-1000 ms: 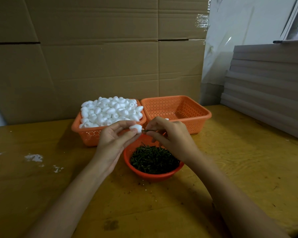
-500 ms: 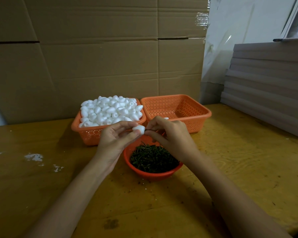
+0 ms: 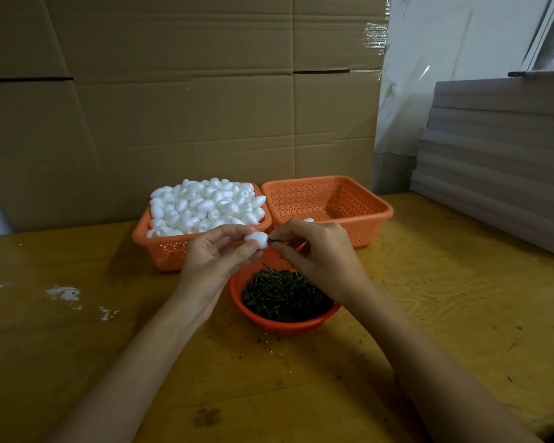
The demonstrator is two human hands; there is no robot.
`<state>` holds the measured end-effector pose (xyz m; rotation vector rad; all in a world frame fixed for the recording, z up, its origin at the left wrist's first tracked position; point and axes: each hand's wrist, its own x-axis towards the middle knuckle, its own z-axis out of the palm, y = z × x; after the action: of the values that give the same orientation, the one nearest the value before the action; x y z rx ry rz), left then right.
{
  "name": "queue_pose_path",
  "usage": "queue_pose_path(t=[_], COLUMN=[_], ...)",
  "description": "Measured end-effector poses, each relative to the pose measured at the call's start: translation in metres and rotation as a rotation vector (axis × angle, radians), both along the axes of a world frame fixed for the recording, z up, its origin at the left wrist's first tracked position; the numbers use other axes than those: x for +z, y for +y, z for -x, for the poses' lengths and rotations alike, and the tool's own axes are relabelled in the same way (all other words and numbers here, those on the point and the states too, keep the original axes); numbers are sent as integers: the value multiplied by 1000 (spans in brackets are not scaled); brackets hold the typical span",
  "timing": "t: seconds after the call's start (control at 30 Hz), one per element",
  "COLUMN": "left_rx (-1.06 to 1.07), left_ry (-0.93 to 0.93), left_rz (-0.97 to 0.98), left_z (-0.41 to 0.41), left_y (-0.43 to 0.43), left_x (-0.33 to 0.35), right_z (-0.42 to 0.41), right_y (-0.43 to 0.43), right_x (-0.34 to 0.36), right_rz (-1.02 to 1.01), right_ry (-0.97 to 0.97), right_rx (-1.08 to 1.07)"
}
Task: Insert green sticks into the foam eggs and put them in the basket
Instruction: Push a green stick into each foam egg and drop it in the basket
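Over the bowl, my left hand pinches the egg. Just right of it the stick lies level, tip at the egg's end, pinched by my right hand. I judge the push runs leftward along that axis; the basket sits just beyond the right hand.

We see a yellow-brown plywood table with white flaky spots on its left part. At the far side two square orange plastic baskets with holes stand side by side. The left basket is heaped with white foam eggs, and the right basket is just beside it. Nearer to us stands a round orange plastic bowl of short green sticks. On the far right lies a stack of flat grey boards.
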<state>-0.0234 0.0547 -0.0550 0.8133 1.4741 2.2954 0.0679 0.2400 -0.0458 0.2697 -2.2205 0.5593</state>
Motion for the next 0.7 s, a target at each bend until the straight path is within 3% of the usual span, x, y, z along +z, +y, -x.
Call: queue_pose_path(t=[0.7], left_rx=[-7], left_ry=[0], left_rz=[-31], left_z=[0], left_y=[-2], left_x=[2], right_z=[-2], right_y=[-7], right_x=[-1], right_rz=[-18], right_ry=[4], right_rx=[-43])
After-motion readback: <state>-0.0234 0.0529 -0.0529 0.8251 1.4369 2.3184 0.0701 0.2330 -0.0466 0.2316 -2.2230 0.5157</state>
